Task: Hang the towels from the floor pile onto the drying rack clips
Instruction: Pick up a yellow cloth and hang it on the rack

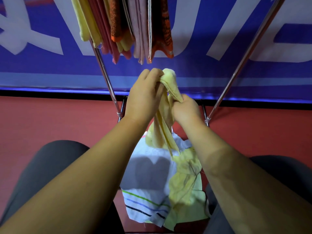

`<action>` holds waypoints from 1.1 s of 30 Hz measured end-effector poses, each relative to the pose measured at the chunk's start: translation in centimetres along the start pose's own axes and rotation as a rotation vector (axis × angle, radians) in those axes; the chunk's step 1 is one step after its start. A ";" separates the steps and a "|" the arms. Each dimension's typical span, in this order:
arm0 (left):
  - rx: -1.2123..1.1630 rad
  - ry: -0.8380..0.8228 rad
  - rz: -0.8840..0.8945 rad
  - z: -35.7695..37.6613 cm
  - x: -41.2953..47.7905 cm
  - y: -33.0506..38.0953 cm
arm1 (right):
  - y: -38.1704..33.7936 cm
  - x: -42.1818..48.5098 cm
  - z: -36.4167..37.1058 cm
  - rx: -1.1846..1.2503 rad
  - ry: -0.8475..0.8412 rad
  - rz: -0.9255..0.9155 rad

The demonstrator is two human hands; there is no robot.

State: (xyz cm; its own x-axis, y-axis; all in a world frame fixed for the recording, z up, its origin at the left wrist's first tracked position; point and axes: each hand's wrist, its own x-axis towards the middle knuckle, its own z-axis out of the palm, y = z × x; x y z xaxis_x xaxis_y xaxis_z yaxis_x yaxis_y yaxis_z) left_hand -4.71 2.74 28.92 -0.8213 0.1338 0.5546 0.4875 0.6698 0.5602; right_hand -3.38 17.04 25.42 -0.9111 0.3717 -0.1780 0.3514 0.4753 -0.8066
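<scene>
Two bare forearms [81,179] reach out over dark-trousered knees [49,159]. The left hand [143,98] and right hand [186,110] hold up a yellow towel [163,132], fingers of both curled round its bunched upper end. Its tail hangs over the floor pile [148,176] on the red floor [50,119]. Farther off, coloured towels [135,27] hang from the drying rack [108,81], before a blue banner [202,68].

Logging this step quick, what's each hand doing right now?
Left hand: gripping the yellow towel.
Right hand: gripping the same towel.
</scene>
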 end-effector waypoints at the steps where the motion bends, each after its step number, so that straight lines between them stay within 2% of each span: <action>1: 0.014 0.002 -0.024 -0.1 0.2 -0.2 | 0.0 0.0 0.1 -0.012 -0.005 -0.024; 3: 0.078 -0.034 -0.088 -0.2 0.5 -1.0 | -0.2 0.0 0.1 -0.016 0.026 -0.012; 8: 0.292 -0.243 -0.242 0.2 0.0 -3.2 | -0.7 0.0 -0.7 -0.034 0.145 -0.031; 12: 0.405 -0.375 -0.309 0.9 -0.9 -3.5 | -1.1 -0.2 -0.9 0.017 0.137 -0.063; 16: 0.371 -0.354 -0.403 1.3 -0.8 -3.6 | -1.0 -0.4 -0.7 -0.020 0.148 -0.107; 23: 0.241 -0.338 -0.383 0.9 -0.8 -2.4 | -1.5 -0.8 -1.1 0.012 0.118 -0.129; 27: 0.234 -0.294 -0.484 -0.5 -0.7 -0.8 | -2.1 -1.3 -1.3 0.009 0.112 -0.130; 33: 0.153 -0.207 -0.532 -3.3 -1.0 1.1 | -2.7 -3.6 -1.9 0.043 0.117 -0.148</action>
State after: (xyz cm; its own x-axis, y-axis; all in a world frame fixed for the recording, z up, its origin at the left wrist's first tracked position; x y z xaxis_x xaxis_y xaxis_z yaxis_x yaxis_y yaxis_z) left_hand -2.37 0.95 31.08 -0.9895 -0.1200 0.0810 -0.0434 0.7797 0.6247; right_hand -0.64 15.98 29.32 -0.9199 0.3921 0.0092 0.2039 0.4981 -0.8428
